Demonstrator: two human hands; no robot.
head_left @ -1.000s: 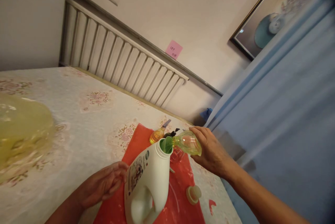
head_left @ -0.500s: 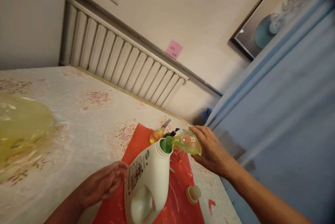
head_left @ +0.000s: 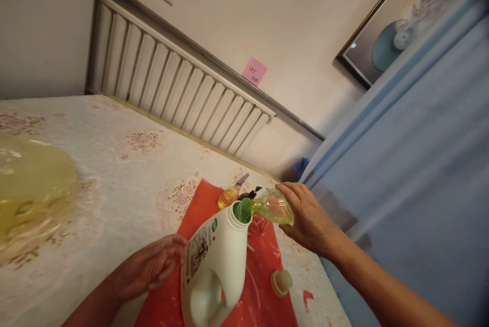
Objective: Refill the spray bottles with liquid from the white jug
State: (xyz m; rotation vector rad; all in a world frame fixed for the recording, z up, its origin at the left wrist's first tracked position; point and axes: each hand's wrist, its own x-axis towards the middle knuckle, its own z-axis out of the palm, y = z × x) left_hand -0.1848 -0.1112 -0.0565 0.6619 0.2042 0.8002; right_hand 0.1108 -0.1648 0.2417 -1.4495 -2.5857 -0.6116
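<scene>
A white detergent jug (head_left: 216, 271) with a handle and an open green-lined mouth stands on a red mat (head_left: 198, 202). My left hand (head_left: 151, 266) rests against the jug's labelled side, fingers pressed on it. My right hand (head_left: 307, 217) grips a small clear yellow-green bottle (head_left: 273, 207), tipped sideways with its neck in the jug's mouth. A small amber bottle (head_left: 229, 197) with a grey tip lies on the mat just behind the jug.
A beige cap (head_left: 281, 282) lies on the mat at the right. The mat sits on a floral tablecloth (head_left: 114, 174). A yellowish translucent bowl (head_left: 32, 184) is at the left. A white radiator (head_left: 171, 80) lines the wall; blue fabric (head_left: 412, 164) hangs at right.
</scene>
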